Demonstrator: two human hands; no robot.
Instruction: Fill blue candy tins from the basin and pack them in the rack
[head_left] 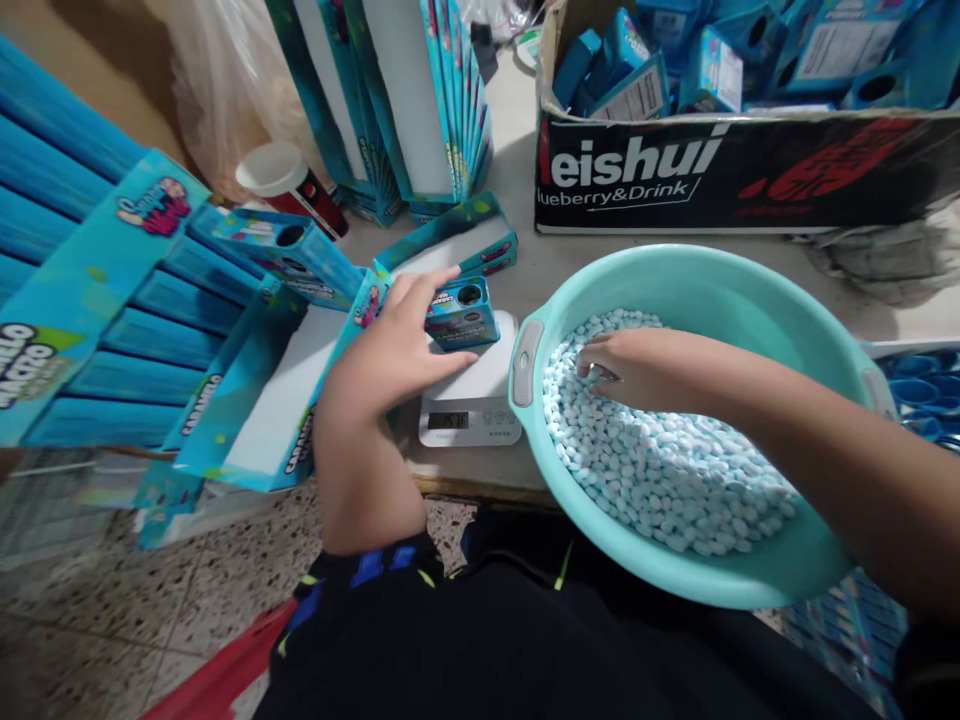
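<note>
My left hand (397, 345) has its thumb and fingers spread beside a small blue box (461, 314) with a round hole in its top. That box stands on a white digital scale (469, 412), whose display is lit. To the right, a turquoise basin (750, 290) holds a heap of small pale blue and white candies (660, 480). My right hand (622, 368) reaches into the basin, its bent fingertips among the candies at the left side of the heap. A metal-looking edge shows at those fingers; what they hold is too small to make out.
A black carton (720, 180) full of blue boxes stands behind the basin. Blue display trays (277, 390) crowd the left, with another box (292, 250) on them. A cup (289, 185) and upright stacked trays (420, 110) stand behind. Blue containers (926, 390) lie at the right.
</note>
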